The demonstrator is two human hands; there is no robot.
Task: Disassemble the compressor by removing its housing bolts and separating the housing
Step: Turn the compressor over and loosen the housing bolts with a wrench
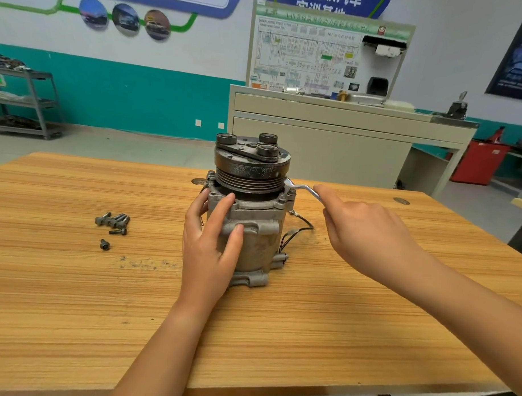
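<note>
Your head camera looks forward and down, close over the surface (73,280), toward the far wall (466,57).

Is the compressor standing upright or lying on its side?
Upright: the compressor stands on end on the wooden table, clutch pulley uppermost.

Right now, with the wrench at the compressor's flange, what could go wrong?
The wrench could slip, jerking the right hand. The upright compressor, steadied only by the left hand, might tip or twist. The loose bolts lie unconfined on the table and could roll.
</note>
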